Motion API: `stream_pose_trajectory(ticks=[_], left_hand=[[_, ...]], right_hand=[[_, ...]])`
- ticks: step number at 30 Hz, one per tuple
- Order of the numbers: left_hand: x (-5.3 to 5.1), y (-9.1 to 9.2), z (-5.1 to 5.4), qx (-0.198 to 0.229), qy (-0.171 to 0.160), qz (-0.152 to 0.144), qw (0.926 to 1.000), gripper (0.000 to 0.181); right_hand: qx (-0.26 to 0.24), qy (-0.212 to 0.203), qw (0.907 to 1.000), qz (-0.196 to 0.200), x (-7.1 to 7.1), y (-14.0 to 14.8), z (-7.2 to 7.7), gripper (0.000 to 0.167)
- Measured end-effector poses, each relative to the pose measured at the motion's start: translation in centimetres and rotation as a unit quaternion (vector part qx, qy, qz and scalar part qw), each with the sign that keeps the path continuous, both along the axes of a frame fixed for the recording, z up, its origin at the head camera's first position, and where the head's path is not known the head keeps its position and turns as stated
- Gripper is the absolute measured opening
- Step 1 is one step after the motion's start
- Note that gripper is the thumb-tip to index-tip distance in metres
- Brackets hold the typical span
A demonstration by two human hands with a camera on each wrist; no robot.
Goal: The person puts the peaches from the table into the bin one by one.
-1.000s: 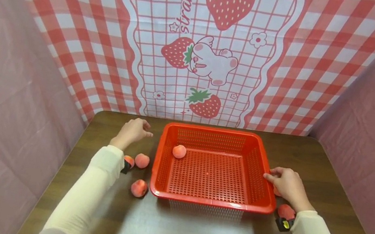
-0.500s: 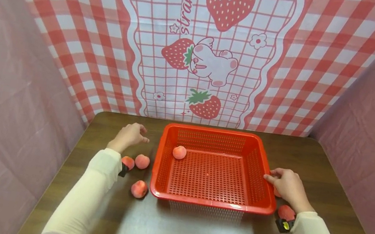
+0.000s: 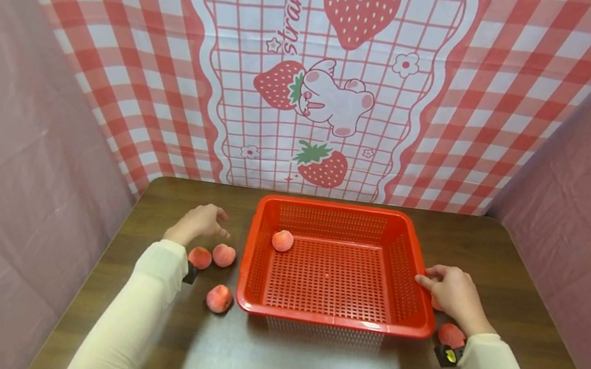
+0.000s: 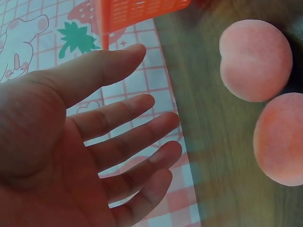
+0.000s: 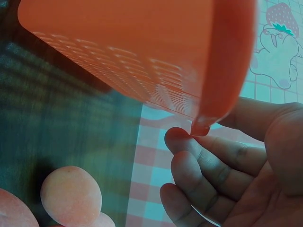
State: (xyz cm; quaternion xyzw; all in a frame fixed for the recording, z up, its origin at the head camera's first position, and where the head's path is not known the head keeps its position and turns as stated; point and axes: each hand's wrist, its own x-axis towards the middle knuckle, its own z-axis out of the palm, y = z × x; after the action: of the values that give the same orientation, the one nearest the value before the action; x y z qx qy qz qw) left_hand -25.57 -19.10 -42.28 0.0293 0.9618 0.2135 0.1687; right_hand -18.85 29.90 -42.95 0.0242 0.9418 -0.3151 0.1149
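A red plastic basket (image 3: 332,320) stands on the table with one peach (image 3: 283,240) inside, near its left wall. My right hand (image 3: 454,295) pinches the basket's right rim; in the right wrist view the thumb is on one side of the rim (image 5: 227,61) and the fingers are on the other. Left of the basket, my left hand (image 3: 199,224) hovers with nothing in it, fingers spread and slightly bent in the left wrist view. Just below it lie two peaches close together, a pink peach (image 3: 223,256) and a redder peach (image 3: 200,258). Nearer the front is another peach (image 3: 219,299).
To the basket's right lies a peach (image 3: 451,336), and a second peach (image 3: 437,304) is partly hidden by the right hand. A checked strawberry cloth (image 3: 345,89) hangs behind the wooden table (image 3: 498,262). Pink curtains (image 3: 29,181) flank both sides.
My left hand has moved back toward me and slightly left, lower over the peaches left of the basket. The right hand keeps its hold on the rim, and the basket stays in place.
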Motion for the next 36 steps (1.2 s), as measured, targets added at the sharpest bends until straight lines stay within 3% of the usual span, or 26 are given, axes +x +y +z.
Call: stream_pose_trajectory(ticks=[4, 13, 21, 27, 30, 36], left_hand=[[0.4, -0.2, -0.4, 0.009, -0.029, 0.011, 0.9995, 0.051], [1.0, -0.3, -1.3, 0.04, -0.046, 0.006, 0.9981, 0.05], [1.0, -0.3, -2.1, 0.011, -0.067, 0.002, 0.9977, 0.052], [1.1, -0.3, -2.8, 0.028, -0.081, 0.024, 0.996, 0.05], [1.1, -0.3, -3.0, 0.028, -0.079, 0.023, 0.9962, 0.049], [1.2, -0.5, -3.6, -0.006, -0.038, -0.014, 0.9991, 0.048]], right_hand=[[0.003, 0.002, 1.0, 0.0, 0.0, 0.0, 0.0, 0.044], [-0.005, 0.001, 1.0, -0.003, 0.1, 0.0, -0.1, 0.045], [-0.008, -0.002, 1.0, -0.003, 0.1, 0.1, -0.2, 0.047], [-0.013, -0.002, 0.9999, -0.004, 0.1, 0.0, -0.2, 0.046], [-0.013, -0.001, 0.9999, -0.004, 0.0, 0.0, -0.2, 0.046], [-0.008, 0.0, 1.0, -0.004, 0.1, 0.0, -0.4, 0.045]])
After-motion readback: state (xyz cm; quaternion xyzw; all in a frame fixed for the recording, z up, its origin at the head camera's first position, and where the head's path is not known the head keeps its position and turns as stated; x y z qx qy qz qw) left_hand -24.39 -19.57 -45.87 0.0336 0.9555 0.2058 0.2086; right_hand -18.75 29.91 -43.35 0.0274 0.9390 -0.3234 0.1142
